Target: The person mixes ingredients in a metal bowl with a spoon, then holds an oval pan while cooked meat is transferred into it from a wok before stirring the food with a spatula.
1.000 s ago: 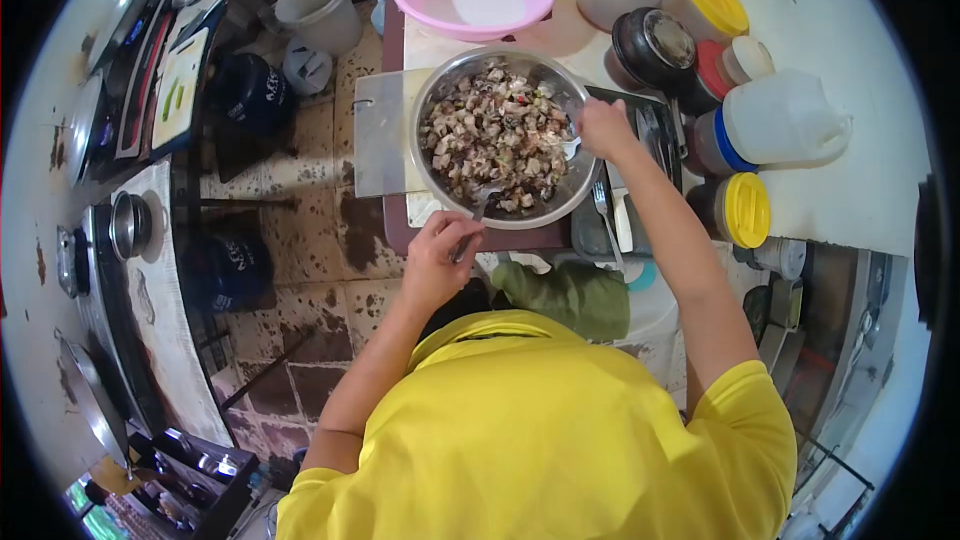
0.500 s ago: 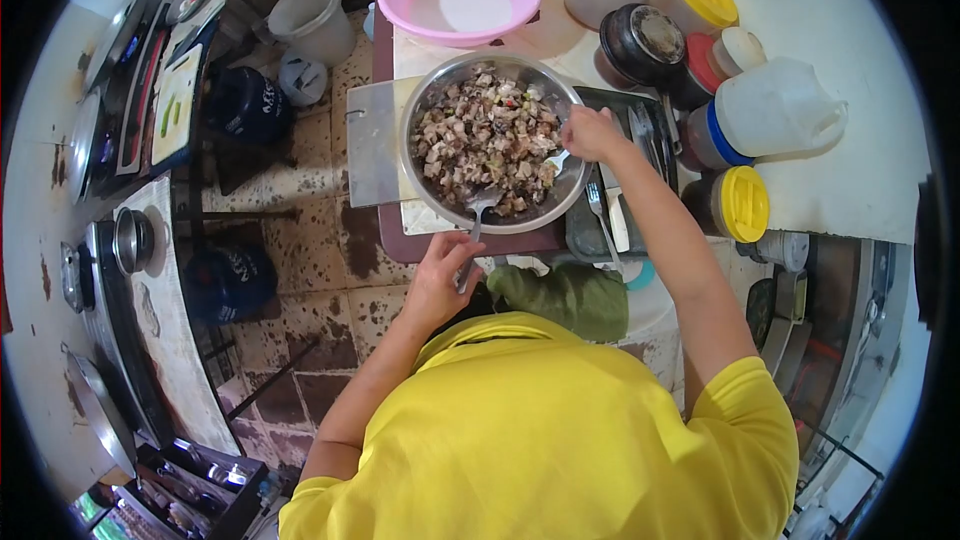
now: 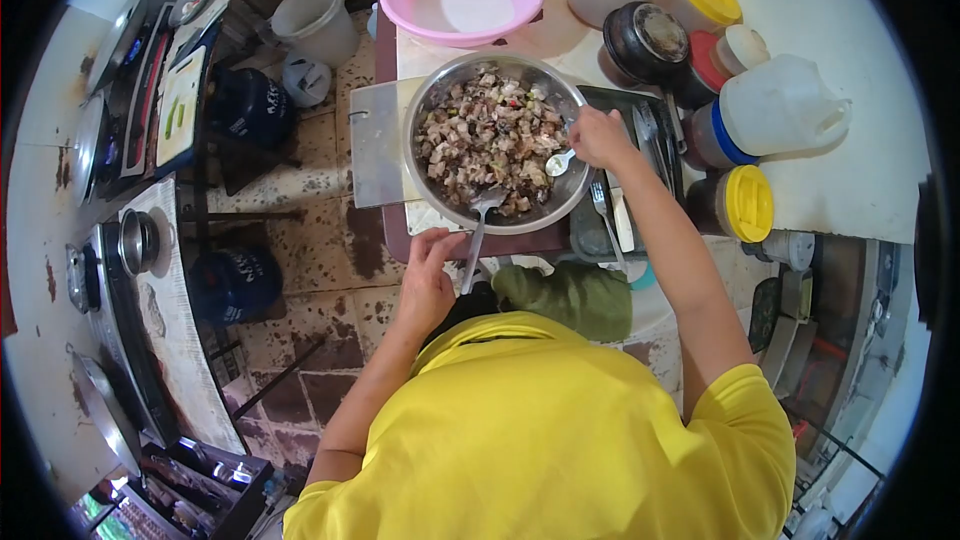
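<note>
A steel mixing bowl point(image 3: 412, 140) holds chopped meat mixed with bits of green and red point(image 3: 490, 135). My right hand point(image 3: 603, 138) is closed around the handle of a spoon point(image 3: 558, 164), whose bowl lies over the food near the right inner wall. A metal fork point(image 3: 476, 246) leans on the front rim with its head in the food. My left hand point(image 3: 430, 272) is just left of the fork's handle, fingers apart and holding nothing.
Right of the bowl, a dark tray point(image 3: 590, 245) carries a fork, a knife and other utensils. Beyond are a pink basin point(image 3: 385, 0), lidded jars point(image 3: 748, 204), a dark pot point(image 3: 645, 43) and a plastic jug point(image 3: 785, 110). A green cloth point(image 3: 570, 300) hangs by the table's front edge.
My left hand has let go of the fork and drawn slightly left. The spoon in my right hand has lifted from the food, so its bowl shows more clearly.
</note>
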